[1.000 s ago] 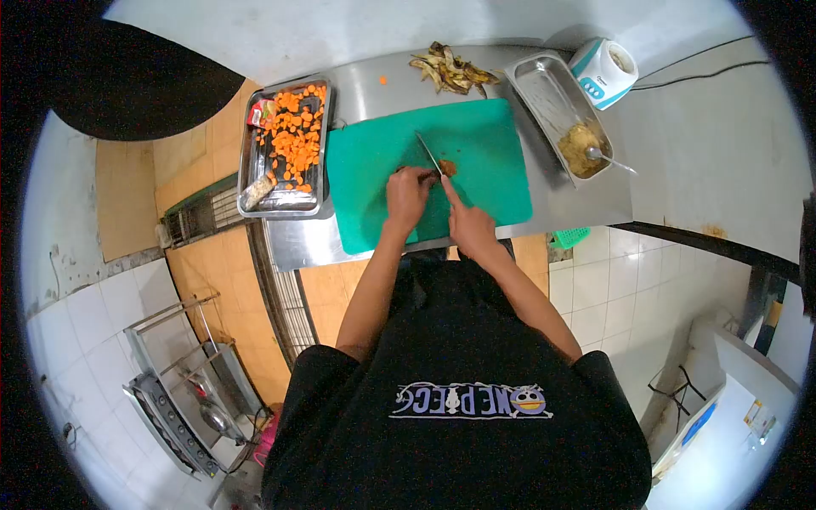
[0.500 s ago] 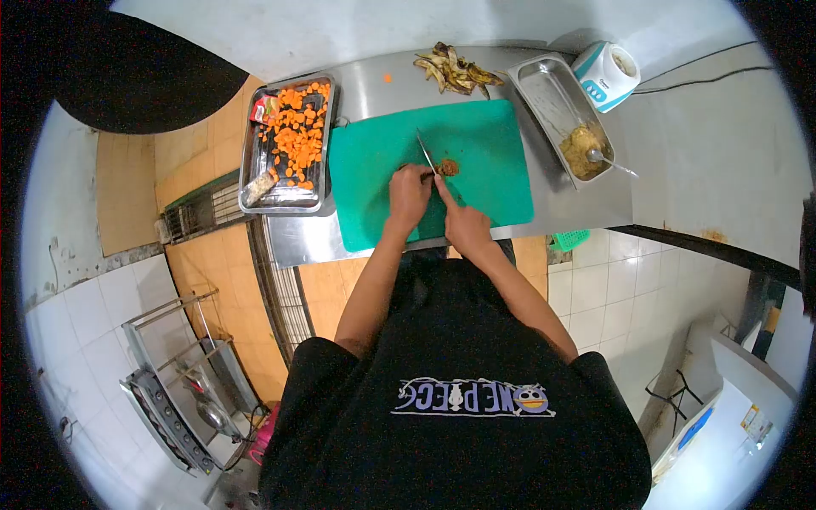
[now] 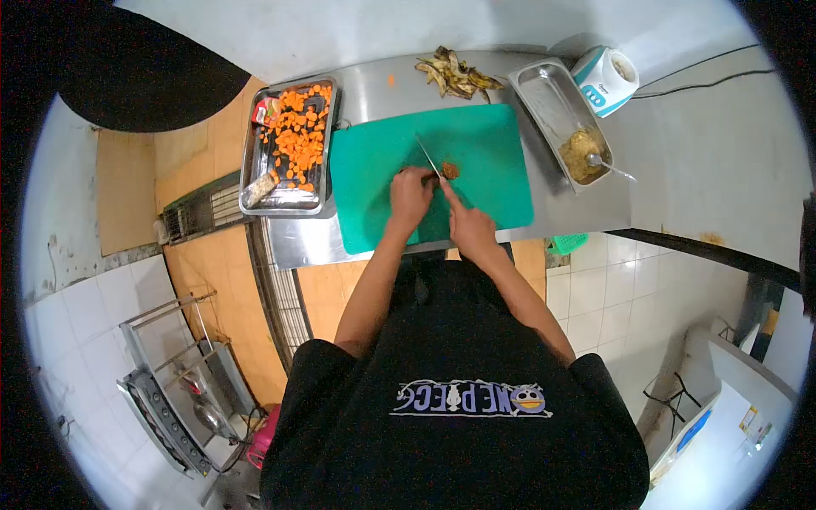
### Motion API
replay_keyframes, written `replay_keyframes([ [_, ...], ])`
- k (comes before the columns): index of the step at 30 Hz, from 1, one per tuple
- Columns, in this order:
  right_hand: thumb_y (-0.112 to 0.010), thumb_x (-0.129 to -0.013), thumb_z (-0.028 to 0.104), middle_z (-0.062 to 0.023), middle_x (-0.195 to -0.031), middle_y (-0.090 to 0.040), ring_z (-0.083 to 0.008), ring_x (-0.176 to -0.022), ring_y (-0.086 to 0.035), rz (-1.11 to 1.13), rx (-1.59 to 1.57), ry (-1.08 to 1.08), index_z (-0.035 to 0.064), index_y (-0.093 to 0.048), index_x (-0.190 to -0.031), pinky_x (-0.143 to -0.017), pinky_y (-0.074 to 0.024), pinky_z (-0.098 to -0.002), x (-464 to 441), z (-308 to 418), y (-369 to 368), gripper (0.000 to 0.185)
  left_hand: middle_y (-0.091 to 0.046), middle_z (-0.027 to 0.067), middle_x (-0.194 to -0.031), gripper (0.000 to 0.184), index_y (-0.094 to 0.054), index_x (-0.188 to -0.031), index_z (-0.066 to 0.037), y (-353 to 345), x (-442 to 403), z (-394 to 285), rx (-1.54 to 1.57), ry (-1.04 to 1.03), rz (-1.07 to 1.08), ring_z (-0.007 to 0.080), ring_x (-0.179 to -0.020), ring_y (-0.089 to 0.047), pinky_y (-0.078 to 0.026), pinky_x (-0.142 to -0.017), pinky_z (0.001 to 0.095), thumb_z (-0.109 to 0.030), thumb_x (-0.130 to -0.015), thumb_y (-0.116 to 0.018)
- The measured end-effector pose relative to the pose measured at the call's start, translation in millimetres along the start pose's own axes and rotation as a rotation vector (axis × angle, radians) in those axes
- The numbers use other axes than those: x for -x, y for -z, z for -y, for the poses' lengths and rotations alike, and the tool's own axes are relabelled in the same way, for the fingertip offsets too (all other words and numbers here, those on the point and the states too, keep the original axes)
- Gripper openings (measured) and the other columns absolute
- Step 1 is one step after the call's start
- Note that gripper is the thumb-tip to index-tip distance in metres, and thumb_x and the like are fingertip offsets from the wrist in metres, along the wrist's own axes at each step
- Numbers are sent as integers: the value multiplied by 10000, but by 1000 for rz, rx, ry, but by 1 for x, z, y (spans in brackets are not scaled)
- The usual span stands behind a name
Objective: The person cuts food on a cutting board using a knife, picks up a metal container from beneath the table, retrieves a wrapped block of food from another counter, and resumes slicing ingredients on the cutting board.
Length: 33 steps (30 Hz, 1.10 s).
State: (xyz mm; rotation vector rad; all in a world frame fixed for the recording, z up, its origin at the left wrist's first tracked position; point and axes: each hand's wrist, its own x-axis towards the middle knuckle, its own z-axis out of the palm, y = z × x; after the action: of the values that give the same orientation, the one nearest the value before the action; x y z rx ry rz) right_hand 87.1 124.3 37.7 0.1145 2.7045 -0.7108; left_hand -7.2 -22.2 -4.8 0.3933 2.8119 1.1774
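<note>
On the green cutting board [image 3: 484,144], my left hand [image 3: 411,197] is closed on a small brown piece of food, mostly hidden by the fingers. My right hand [image 3: 470,228] grips a knife [image 3: 427,155], its index finger stretched along it. The blade points up and to the left, close beside my left fingertips. A little pile of brown cut bits [image 3: 450,171] lies just right of the blade.
A metal tray [image 3: 246,161] at the left holds orange carrot pieces and packets. Peels [image 3: 455,75] lie behind the board. At the right stand a steel pan [image 3: 537,100] with yellowish mash and a spoon [image 3: 614,167], and a white appliance [image 3: 605,81].
The knife and my right hand have shifted slightly beside the left fingertips. The cut bits now form a compact pile. Both hands keep their hold.
</note>
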Motion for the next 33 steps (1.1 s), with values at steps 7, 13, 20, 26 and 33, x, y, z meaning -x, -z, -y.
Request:
replay_keyframes([
  [7,-484,-1025,175,-255,-673,-626,-503,-656,-617,-46,-58,49,339,-172,-1628,-673,-503,-605,0,-9,6,698,-729,210,-940,195,-778,-975,-38,0,3,-2,21,-2,-42,389,-860,-698,-552,-794,472,-156,-820,-774],
  [13,-480,-1031,173,-267,-707,-630,-512,-674,-615,10,-71,-5,345,-168,-1628,-691,-497,-618,1,-7,-9,695,-701,207,-908,140,-767,-918,-35,-1,4,-3,35,-29,-65,410,-847,-668,-538,-772,493,-131,-819,-744],
  [20,-477,-1032,170,-265,-739,-637,-523,-683,-603,2,-235,45,330,-176,-1629,-708,-490,-607,-4,-10,-2,688,-725,213,-973,204,-771,-980,-24,-2,3,1,52,-33,-61,403,-864,-693,-545,-817,489,-133,-807,-770],
  [26,-493,-1029,214,-329,-782,-651,-545,-754,-634,57,-153,23,337,-149,-1627,-746,-502,-661,0,-7,5,701,-713,216,-951,189,-765,-970,-25,-1,1,-1,41,-3,-44,413,-885,-682,-546,-813,495,-138,-819,-756],
  [33,-542,-1000,183,-288,-825,-647,-494,-717,-630,59,-281,-20,168,-204,-1622,-720,-500,-579,11,-6,16,708,-716,220,-939,194,-779,-984,-56,-3,2,0,-1,-5,-72,399,-876,-689,-552,-806,489,-167,-825,-771],
])
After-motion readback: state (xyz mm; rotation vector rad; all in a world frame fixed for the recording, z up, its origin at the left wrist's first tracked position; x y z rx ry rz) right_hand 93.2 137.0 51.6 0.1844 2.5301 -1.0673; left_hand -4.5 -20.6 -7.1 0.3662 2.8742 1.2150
